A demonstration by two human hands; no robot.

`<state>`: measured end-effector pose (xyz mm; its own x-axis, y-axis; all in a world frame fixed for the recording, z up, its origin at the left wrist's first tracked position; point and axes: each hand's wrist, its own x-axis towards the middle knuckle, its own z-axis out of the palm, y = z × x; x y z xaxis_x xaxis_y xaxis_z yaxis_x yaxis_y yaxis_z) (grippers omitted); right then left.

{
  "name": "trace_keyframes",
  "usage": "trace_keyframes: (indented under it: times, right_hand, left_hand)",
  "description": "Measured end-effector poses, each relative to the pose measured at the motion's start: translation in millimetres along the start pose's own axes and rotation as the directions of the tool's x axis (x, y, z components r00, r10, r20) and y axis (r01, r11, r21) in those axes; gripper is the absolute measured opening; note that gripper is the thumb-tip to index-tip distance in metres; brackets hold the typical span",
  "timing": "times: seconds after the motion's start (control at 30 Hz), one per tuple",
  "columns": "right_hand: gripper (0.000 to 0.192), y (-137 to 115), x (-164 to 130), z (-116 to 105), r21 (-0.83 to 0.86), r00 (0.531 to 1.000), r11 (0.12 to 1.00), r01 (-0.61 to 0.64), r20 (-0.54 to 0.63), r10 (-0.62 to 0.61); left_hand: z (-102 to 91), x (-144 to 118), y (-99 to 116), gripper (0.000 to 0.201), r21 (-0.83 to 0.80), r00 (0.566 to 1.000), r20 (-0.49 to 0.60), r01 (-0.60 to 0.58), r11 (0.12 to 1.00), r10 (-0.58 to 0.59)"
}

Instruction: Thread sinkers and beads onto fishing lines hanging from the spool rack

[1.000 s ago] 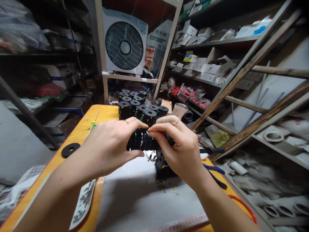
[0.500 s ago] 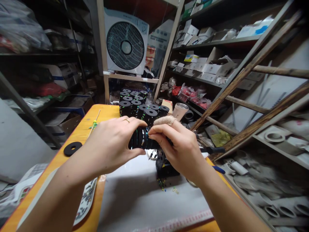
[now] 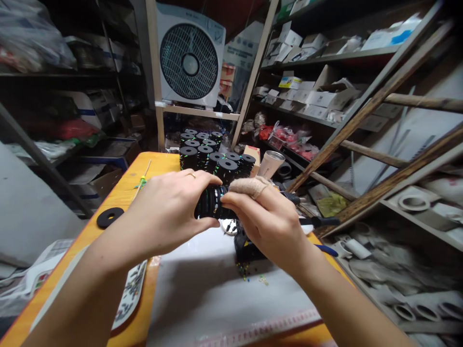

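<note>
My left hand (image 3: 170, 205) curls round a row of black discs (image 3: 208, 205) lined up on edge, thumb below and fingers above. A ring sits on one of its fingers. Shiny bits and a pale beaded strand run over the edges of these discs. My right hand (image 3: 269, 214), with a beige cover on one finger, pinches at the right part of the row; whatever is between its fingertips is too small to make out. Below that hand stands a black device (image 3: 246, 243), partly covered by it. Small coloured pieces (image 3: 244, 272) lie in front of the device.
Stacks of black foam discs (image 3: 227, 165) stand at the table's back, beside a pale cup (image 3: 271, 164). One loose black disc (image 3: 109, 218) lies at left. A white tray (image 3: 132, 301) holds small parts. Farther off are a box fan (image 3: 190, 62), shelves and a wooden ladder (image 3: 369, 113).
The right fingertips have shifted slightly and the covered finger has come down closer to the row. My left hand keeps its hold. The view has tilted a little.
</note>
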<state>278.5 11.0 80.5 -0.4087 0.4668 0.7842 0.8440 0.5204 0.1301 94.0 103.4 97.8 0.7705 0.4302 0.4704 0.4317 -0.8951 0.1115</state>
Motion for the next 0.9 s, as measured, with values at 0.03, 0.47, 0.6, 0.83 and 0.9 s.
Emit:
trace_keyframes:
  times: [0.03, 0.47, 0.6, 0.83, 0.9]
  right_hand:
    - [0.013, 1, -1, 1, -0.002, 1.000, 1.000, 0.008, 0.000, -0.008]
    - [0.014, -33, -103, -22, -0.108, 0.891, 0.914, -0.390, 0.206, 0.405]
    - [0.011, -32, -146, -14, -0.173, 0.775, 0.822, -0.542, 0.274, 0.569]
    - [0.013, -32, -157, 5, -0.122, 0.715, 0.761, -0.637, 0.276, 0.643]
    - [0.016, -36, -150, 2, -0.068, 0.730, 0.770, -0.634, 0.275, 0.625]
  left_hand:
    - [0.0, 0, 0, 0.053, 0.002, 1.000, -0.005, -0.005, 1.000, 0.005]
    - [-0.3, 0, 0, 0.056, 0.024, 1.000, 0.006, 0.001, 1.000, -0.001]
    - [-0.9, 0, -1, 0.062, 0.035, 1.000, 0.021, -0.023, 0.999, 0.022]
    - [-4.6, -6, -5, 0.062, 0.070, 0.999, 0.034, -0.044, 0.997, 0.041]
    - [-6.3, -7, -6, 0.056, 0.033, 0.998, 0.048, -0.029, 0.999, 0.028]
